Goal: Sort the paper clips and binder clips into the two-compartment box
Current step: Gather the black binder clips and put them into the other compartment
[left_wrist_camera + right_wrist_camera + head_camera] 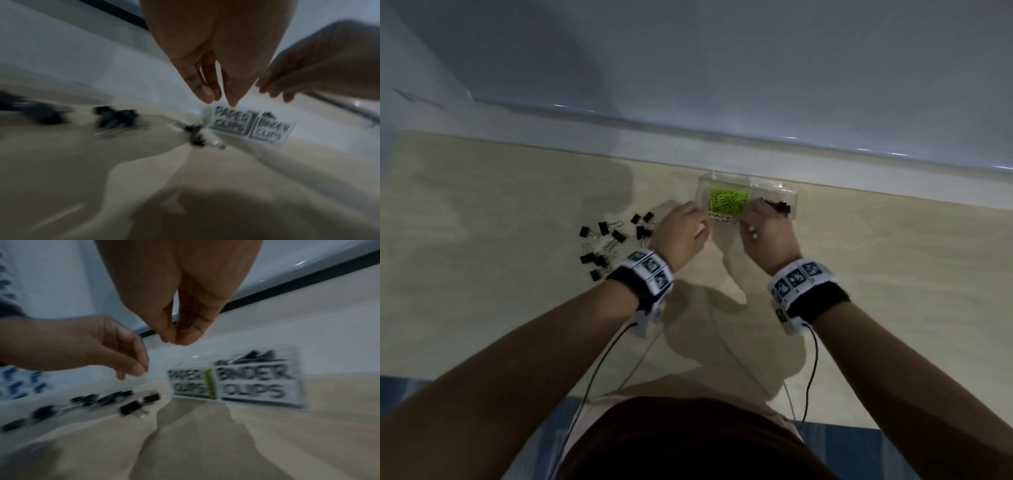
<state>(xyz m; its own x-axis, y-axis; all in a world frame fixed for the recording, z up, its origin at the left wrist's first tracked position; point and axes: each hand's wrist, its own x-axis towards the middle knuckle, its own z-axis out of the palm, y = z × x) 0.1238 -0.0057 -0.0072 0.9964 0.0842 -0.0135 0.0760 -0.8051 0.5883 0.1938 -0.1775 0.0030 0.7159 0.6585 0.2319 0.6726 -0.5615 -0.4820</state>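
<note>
Head view, box (787, 195) just beyond both hands, loose binder clips (613, 240) left, seemingly ungrasped

Both hands hang above the surface (876, 274), close together in front of the clear box (789, 197). The left hand (683, 228) and the right hand (767, 228) are near each other with a narrow gap between them. Beyond their fingertips the box wall stands in the way, and just behind the box runs a raised ledge (722, 144). To the left of the left hand, loose binder clips (609, 245) lie scattered over the surface, some just beside the wrist. To the right of the right hand the surface is bare wood. Toward the person, wrist cables (813, 373) trail across the surface.
</note>
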